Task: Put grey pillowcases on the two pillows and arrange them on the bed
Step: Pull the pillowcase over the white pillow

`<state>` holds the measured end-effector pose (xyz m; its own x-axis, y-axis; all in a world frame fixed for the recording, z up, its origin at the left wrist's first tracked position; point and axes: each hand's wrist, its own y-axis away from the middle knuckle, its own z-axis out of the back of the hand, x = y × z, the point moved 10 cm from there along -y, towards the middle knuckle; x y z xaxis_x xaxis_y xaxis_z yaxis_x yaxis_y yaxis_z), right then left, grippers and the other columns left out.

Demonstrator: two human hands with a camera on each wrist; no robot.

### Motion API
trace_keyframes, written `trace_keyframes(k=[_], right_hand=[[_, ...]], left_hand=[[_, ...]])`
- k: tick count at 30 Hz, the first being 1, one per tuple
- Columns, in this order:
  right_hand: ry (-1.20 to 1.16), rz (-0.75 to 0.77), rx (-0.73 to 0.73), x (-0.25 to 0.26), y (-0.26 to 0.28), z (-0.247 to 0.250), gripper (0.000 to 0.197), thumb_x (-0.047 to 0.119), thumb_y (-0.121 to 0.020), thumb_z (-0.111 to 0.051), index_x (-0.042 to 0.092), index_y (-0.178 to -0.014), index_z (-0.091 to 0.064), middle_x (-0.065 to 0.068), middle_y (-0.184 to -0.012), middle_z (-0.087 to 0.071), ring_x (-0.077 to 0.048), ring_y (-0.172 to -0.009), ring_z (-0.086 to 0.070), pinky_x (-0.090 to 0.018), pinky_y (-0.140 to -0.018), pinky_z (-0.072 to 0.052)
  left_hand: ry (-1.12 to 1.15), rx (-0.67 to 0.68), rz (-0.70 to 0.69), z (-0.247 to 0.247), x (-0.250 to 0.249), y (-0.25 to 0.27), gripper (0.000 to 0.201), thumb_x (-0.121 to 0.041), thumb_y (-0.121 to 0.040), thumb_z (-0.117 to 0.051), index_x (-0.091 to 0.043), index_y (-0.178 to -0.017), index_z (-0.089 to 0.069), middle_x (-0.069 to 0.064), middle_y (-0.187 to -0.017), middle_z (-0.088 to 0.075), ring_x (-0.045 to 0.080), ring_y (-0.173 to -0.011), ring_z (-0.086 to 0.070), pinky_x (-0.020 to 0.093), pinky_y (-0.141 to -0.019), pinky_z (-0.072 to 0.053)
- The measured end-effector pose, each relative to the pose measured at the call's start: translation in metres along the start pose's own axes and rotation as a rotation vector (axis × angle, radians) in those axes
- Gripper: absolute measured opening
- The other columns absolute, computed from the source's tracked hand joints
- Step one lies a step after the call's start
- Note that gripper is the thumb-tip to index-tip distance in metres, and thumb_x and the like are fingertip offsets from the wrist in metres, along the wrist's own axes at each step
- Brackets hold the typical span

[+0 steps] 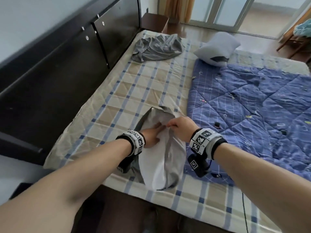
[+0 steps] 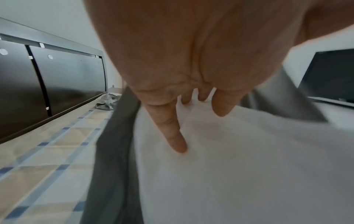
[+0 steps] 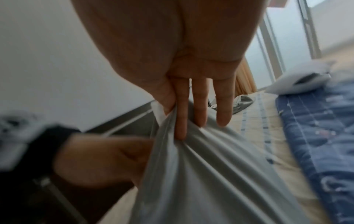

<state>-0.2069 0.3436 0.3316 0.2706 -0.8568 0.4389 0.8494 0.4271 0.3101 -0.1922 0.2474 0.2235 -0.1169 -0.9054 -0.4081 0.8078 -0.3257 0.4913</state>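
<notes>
No readable writing anywhere; wrist bands are showing only black-and-white marker squares. Left hand [image 1: 151, 137] is lying flat, fingers [image 2: 172, 136] straight, pressing the white pillow [image 1: 151, 169] inside the grey pillowcase [image 1: 173, 167]. Right hand [image 1: 180, 127] is pinching the pillowcase edge between thumb and fingers [image 3: 181, 121] (fabric bunching just under the fingertips), right beside the left fingertips. The right wrist view is showing that pinch plainly; the head view alone is showing the layout beyond the fingers: second grey pillowcase [image 1: 156, 47] crumpled far ahead, second pillow [image 1: 217, 47] on the blue quilt [image 1: 252, 106], all on the checked bed sheet [image 1: 134, 91].
</notes>
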Motion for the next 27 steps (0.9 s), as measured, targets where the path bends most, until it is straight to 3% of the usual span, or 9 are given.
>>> trace_keyframes(k=[1,3,6,12,14,17,20,24,27], right_hand=[[0.047,0.002,0.025,-0.003,-0.002,-0.009,0.032,0.008,-0.091,-0.047,0.013,-0.11,-0.072,-0.01,-0.113,-0.071,-0.029,-0.109,-0.061,-0.03,-0.093,-0.043],[0.108,0.005,0.053,-0.007,-0.008,-0.025,0.028,0.01,-0.087,-0.049,0.01,-0.103,-0.072,-0.015,-0.104,-0.071,-0.035,-0.103,-0.063,-0.036,-0.088,-0.048],[0.154,0.028,0.068,-0.007,-0.02,-0.04,0.027,0.012,-0.084,-0.049,0.012,-0.099,-0.072,-0.014,-0.1,-0.072,-0.035,-0.098,-0.064,-0.038,-0.085,-0.051],[0.139,0.084,0.046,0.008,-0.033,-0.046,0.03,0.013,-0.087,-0.047,0.016,-0.103,-0.072,-0.011,-0.105,-0.072,-0.034,-0.101,-0.063,-0.041,-0.088,-0.051],[0.119,0.086,0.025,0.009,-0.035,-0.045,0.031,0.012,-0.089,-0.045,0.017,-0.105,-0.072,-0.011,-0.108,-0.071,-0.034,-0.104,-0.062,-0.04,-0.09,-0.05],[0.114,0.064,0.002,0.004,-0.035,-0.045,0.034,0.009,-0.092,-0.044,0.014,-0.113,-0.071,-0.013,-0.116,-0.069,-0.034,-0.111,-0.06,-0.035,-0.097,-0.047],[0.118,0.041,0.0,-0.007,-0.031,-0.05,0.035,0.008,-0.093,-0.045,0.014,-0.117,-0.07,-0.012,-0.12,-0.068,-0.032,-0.115,-0.059,-0.028,-0.098,-0.041],[0.126,0.029,0.024,-0.017,-0.024,-0.053,0.03,0.007,-0.087,-0.048,0.013,-0.101,-0.074,-0.014,-0.102,-0.071,-0.034,-0.101,-0.061,-0.03,-0.084,-0.046],[0.125,0.017,0.012,-0.026,-0.018,-0.047,0.034,0.006,-0.088,-0.047,0.017,-0.104,-0.074,-0.011,-0.106,-0.071,-0.033,-0.102,-0.062,-0.029,-0.089,-0.046]], left_hand=[[0.083,-0.05,0.037,0.008,0.002,0.006,0.068,-0.02,-0.094,-0.049,-0.023,-0.153,-0.015,0.004,-0.161,-0.014,0.027,-0.138,-0.039,0.036,-0.11,-0.037],[0.293,-0.183,0.12,0.02,0.017,0.021,0.053,-0.019,-0.093,-0.054,-0.019,-0.143,-0.039,0.008,-0.147,-0.044,0.026,-0.124,-0.054,0.031,-0.102,-0.044],[0.371,-0.28,0.372,0.012,0.071,0.057,0.018,-0.026,-0.088,-0.061,-0.016,-0.103,-0.059,0.01,-0.107,-0.067,0.029,-0.099,-0.065,0.032,-0.082,-0.05],[0.452,0.122,0.632,-0.109,0.113,0.102,0.046,-0.038,-0.092,-0.052,-0.004,-0.123,-0.052,0.017,-0.116,-0.065,0.032,-0.102,-0.066,0.036,-0.083,-0.055],[0.613,0.128,0.645,-0.137,0.109,0.096,0.043,-0.034,-0.092,-0.052,-0.003,-0.12,-0.054,0.016,-0.112,-0.067,0.032,-0.096,-0.068,0.045,-0.086,-0.057],[0.907,0.091,0.648,-0.165,0.097,0.081,0.024,-0.029,-0.09,-0.058,-0.014,-0.109,-0.055,0.011,-0.103,-0.067,0.026,-0.085,-0.066,0.043,-0.083,-0.058],[1.198,0.128,0.591,-0.184,0.065,0.066,0.033,-0.033,-0.09,-0.058,-0.019,-0.12,-0.054,0.005,-0.1,-0.066,0.021,-0.085,-0.064,0.042,-0.085,-0.056],[1.426,0.1,0.453,-0.184,0.02,0.049,0.023,-0.027,-0.096,-0.054,-0.014,-0.114,-0.058,0.01,-0.096,-0.066,0.021,-0.073,-0.066,0.035,-0.064,-0.059],[1.367,0.066,0.435,-0.185,0.014,0.044,0.033,-0.024,-0.089,-0.063,-0.009,-0.118,-0.06,0.018,-0.116,-0.066,0.031,-0.094,-0.066,0.045,-0.085,-0.057]])
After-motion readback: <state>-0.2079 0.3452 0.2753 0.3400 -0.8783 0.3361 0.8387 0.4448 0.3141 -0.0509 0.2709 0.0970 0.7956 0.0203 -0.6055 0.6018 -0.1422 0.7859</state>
